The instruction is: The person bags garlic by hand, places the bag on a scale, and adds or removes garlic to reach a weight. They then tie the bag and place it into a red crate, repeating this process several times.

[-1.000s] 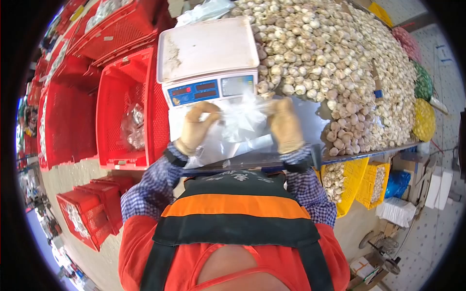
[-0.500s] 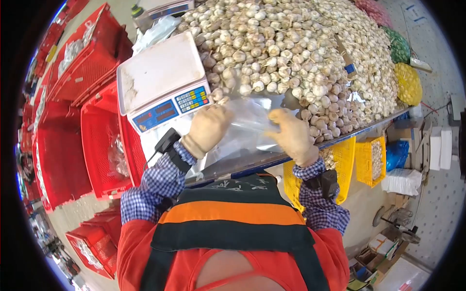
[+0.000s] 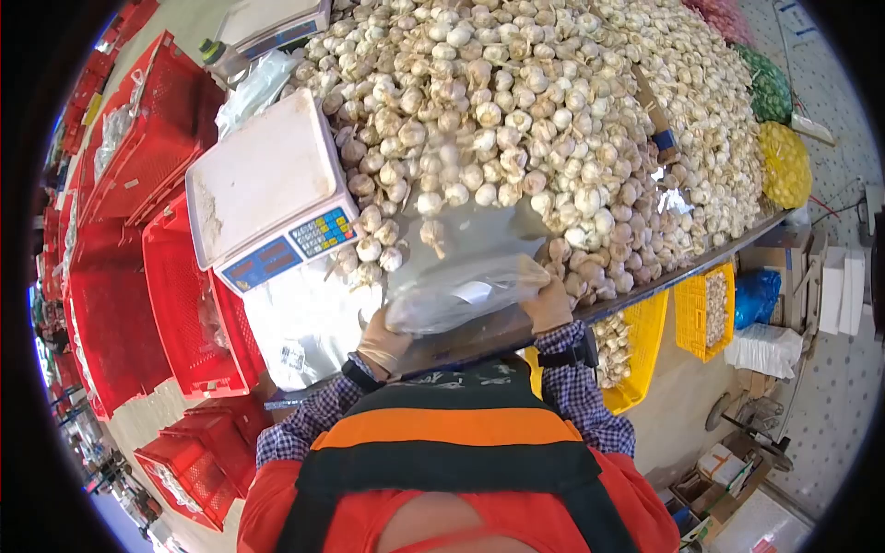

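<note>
My left hand (image 3: 383, 345) and right hand (image 3: 549, 307) grip a clear bag (image 3: 466, 297) by its ends — lengthwise along the tabletop (image 3: 502, 226)'s near edge. Garlic (image 3: 544, 129) lies beyond, nearer my right.

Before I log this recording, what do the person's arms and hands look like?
Blue-white checked fabric sleeves meet red cloth higher up; a dark band crosses each wrist. The left hand and right hand appear to wear thin gloves.
</note>
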The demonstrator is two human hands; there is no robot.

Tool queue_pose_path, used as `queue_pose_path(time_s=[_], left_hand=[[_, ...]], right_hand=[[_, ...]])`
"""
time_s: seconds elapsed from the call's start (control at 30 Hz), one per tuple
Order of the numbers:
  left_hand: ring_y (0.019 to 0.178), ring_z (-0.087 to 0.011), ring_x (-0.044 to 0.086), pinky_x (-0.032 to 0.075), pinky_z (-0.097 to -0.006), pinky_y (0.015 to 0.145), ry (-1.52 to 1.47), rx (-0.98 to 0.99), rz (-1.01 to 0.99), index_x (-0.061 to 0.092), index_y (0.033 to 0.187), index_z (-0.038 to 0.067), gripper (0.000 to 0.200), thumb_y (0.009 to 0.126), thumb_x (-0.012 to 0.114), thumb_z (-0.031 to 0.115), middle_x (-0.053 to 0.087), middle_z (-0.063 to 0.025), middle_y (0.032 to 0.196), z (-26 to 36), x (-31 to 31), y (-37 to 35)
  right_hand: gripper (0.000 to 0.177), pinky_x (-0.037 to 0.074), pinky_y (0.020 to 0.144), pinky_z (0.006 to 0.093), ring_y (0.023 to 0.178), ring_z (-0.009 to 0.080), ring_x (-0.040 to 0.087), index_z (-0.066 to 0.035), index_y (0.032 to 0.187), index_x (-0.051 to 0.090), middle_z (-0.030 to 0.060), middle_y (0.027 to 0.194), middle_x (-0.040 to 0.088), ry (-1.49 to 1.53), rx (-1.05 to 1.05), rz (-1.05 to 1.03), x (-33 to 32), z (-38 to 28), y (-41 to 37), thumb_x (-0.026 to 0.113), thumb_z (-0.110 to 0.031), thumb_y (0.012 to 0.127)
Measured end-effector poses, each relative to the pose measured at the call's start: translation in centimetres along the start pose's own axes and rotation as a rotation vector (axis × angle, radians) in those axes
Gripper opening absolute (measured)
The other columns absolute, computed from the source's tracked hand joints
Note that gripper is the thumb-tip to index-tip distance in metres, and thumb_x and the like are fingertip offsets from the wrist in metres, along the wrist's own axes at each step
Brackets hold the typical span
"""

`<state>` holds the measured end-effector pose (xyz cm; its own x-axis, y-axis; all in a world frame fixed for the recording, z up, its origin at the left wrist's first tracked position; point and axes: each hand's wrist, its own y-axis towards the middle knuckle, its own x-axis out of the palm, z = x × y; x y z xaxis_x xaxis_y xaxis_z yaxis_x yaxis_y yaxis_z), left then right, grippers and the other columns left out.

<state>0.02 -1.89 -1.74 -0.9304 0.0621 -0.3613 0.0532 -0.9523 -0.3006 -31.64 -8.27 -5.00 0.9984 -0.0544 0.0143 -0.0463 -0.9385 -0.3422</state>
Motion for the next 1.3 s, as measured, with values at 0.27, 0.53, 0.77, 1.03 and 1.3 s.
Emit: queue_pose_path(time_s=[0.27, 0.53, 0.77, 1.03, 1.3], left_hand=[[0.102, -0.0293, 0.057, 0.048, -0.0390, 0.084, -0.160, 0.231, 0.230, 0.053, 0.114, 0.004, 0.040, 0.079, 0.069, 0.016, 0.059, -0.0135, 0.109, 1.4, 7.1, 18.4], [0.102, -0.0200, 0.056, 0.046, -0.0335, 0.091, -1.168, -0.395, -0.206, 0.050, 0.126, 0.003, 0.056, 0.092, 0.049, 0.049, 0.056, -0.0065, 0.119, 4.8, 5.6, 26.4], [0.097, -0.0121, 0.058, 0.047, -0.0254, 0.084, -0.461, -0.273, -0.463, 0.056, 0.124, 0.000, 0.045, 0.091, 0.061, 0.031, 0.062, -0.0044, 0.116, 11.4, 4.7, 28.4], [0.089, -0.0115, 0.061, 0.050, -0.0256, 0.079, -0.752, -0.279, -0.311, 0.063, 0.114, 0.004, 0.027, 0.092, 0.060, 0.019, 0.066, -0.0035, 0.104, 10.4, 1.4, 19.9], [0.054, -0.0015, 0.049, 0.039, -0.0179, 0.046, -0.802, 0.053, 0.208, 0.065, 0.106, 0.007, 0.021, 0.097, 0.051, 0.020, 0.067, -0.0027, 0.102, 15.5, -9.8, 13.1]], right_hand=[[0.026, 0.052, 0.073, 0.0304, 0.086, 0.0162, 0.061, 0.006, 0.110, 0.059, 0.0126, 0.095, 0.064, 0.018, -0.150, 0.181, 0.5, 0.7, 15.4, 0.049, 0.002, 0.086], [0.060, 0.041, 0.100, 0.0383, 0.116, 0.0242, 0.050, -0.005, 0.136, 0.040, 0.0107, 0.130, 0.049, 0.963, 0.113, -0.120, 4.6, -10.0, 14.5, 0.037, -0.050, 0.096], [0.053, 0.042, 0.099, 0.0329, 0.120, 0.0219, 0.048, -0.002, 0.142, 0.028, 0.0143, 0.132, 0.046, 0.223, -0.159, -0.100, 5.2, -11.1, 15.8, 0.049, -0.009, 0.094], [0.033, 0.049, 0.062, 0.0219, 0.079, 0.0102, 0.060, -0.005, 0.123, 0.055, 0.0056, 0.105, 0.064, 0.444, 0.435, -0.236, 5.1, -13.4, 8.5, 0.049, -0.024, 0.097], [0.027, 0.030, 0.045, 0.0192, 0.047, 0.0027, 0.033, -0.002, 0.117, 0.059, 0.0050, 0.105, 0.067, 0.192, -0.024, -0.225, 10.8, -20.6, 5.6, 0.052, -0.018, 0.096]])
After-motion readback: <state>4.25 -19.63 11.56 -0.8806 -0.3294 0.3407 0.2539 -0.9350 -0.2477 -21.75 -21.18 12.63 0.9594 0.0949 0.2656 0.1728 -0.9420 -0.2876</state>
